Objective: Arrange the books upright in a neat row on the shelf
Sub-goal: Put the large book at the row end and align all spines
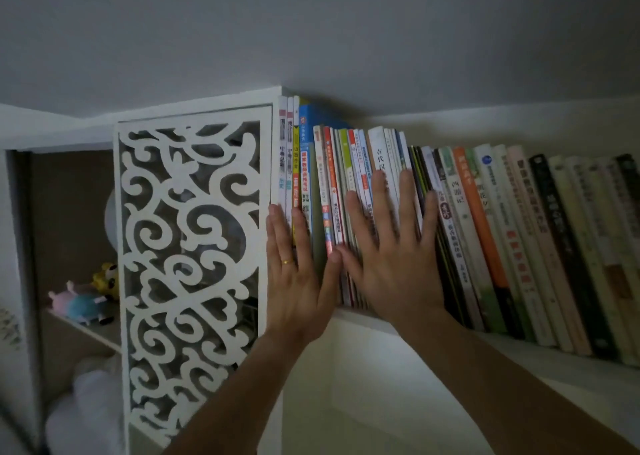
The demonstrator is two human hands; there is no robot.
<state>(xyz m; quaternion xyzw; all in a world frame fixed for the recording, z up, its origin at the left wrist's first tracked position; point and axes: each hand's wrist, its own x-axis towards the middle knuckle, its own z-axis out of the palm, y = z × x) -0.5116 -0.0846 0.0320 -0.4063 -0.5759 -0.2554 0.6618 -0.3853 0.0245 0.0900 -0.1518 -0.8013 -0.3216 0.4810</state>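
Note:
A long row of books (pixel 485 233) stands upright on a white shelf (pixel 363 319), running from a white side panel on the left out past the right edge. Tall books with a blue spine (pixel 304 150) stand at the left end, thinner ones in the middle, thicker ones to the right. My left hand (pixel 296 274) lies flat, fingers together, against the spines at the left end; it wears a gold ring. My right hand (pixel 391 247) presses flat with fingers spread on the spines in the middle. Neither hand grips a book.
A white carved lattice door (pixel 190 247) hangs just left of the books. Behind it is a compartment with plush toys (pixel 83 302) on a lower shelf. The grey ceiling is close above the books.

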